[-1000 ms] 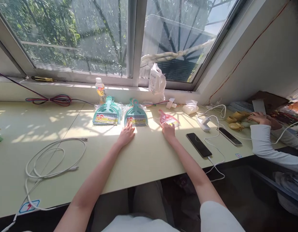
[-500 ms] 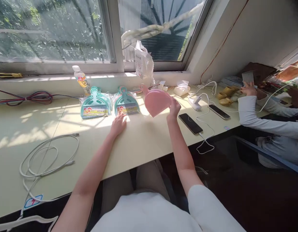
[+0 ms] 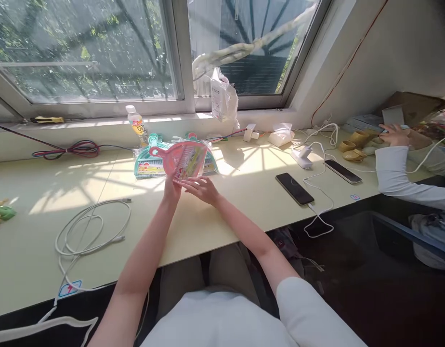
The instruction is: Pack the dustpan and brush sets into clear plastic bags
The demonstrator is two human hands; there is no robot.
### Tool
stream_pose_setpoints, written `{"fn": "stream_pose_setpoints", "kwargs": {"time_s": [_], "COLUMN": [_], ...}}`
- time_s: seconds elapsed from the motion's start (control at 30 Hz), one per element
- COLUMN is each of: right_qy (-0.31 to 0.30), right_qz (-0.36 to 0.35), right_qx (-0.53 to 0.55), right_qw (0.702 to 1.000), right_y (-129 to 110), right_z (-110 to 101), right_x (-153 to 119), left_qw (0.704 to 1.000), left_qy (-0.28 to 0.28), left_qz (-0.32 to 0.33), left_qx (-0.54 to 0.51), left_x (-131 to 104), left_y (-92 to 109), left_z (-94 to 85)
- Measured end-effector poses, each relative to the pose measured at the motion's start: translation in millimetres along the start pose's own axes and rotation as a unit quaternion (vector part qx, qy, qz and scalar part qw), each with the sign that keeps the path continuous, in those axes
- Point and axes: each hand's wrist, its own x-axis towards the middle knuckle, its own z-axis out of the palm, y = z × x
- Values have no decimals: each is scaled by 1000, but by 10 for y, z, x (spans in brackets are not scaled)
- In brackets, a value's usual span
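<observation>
A pink dustpan and brush set (image 3: 169,161) in clear plastic wrap is held up over the table, its label and bristles facing me. My left hand (image 3: 171,189) grips its lower left edge. My right hand (image 3: 202,189) lies along the lower edge with fingers stretched out, touching the wrap. Behind the pink set, a wrapped teal dustpan set (image 3: 146,166) rests on the table at the left. A second teal set (image 3: 212,166) is mostly hidden by the pink one.
A bottle (image 3: 137,126) stands behind the sets. White cable (image 3: 65,241) lies coiled at the left. To the right are a phone (image 3: 294,189), another phone (image 3: 343,171), a charger (image 3: 302,156) and a tissue pack (image 3: 281,135). A co-worker's hand (image 3: 395,136) is at far right.
The pink set has moved left, in front of the teal sets, and turned so its label side faces me. My left hand has taken hold of it; my right hand's fingers have straightened.
</observation>
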Motion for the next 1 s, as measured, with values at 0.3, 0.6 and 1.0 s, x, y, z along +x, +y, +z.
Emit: {"fn": "stream_pose_setpoints", "kwargs": {"time_s": [0.3,0.6,1.0], "right_qy": [197,273,252], "right_qz": [247,330,301], "right_qx": [195,529,615], "right_qw": [929,733,683], "right_y": [335,668,628], "right_z": [37,198,174], "right_x": [-7,53,32], "left_qw": [998,993,986], "left_qy": [-30,-78,-149], "left_qz": [-50,-81,-76], "left_qx": [0,-45,-17], "left_x": [83,-33,-47], "left_y": [-52,-33,-4], "left_z": [-227,-122,-71]}}
